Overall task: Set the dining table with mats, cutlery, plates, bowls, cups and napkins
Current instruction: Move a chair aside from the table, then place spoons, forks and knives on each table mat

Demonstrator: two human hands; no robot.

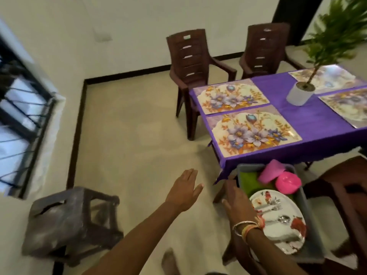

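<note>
A purple-clothed table (309,118) at the right carries several floral mats (254,132). Below its near edge a grey tray (309,253) rests on a dark chair. In the tray lie a white flowered plate (282,231) with forks (270,205) and a spoon (283,219) on it, green napkins (250,181), a pink cup (272,173) and a pink bowl (288,183). My right hand (236,197) rests on the tray's left rim, fingers fairly straight. My left hand (184,187) hovers open over the floor, left of the tray, holding nothing.
A potted plant (299,94) in a white pot stands mid-table. Two brown plastic chairs (190,64) sit at the table's far side. A dark stool (69,221) stands at lower left near a barred window (17,108). Beige floor (129,126) lies between.
</note>
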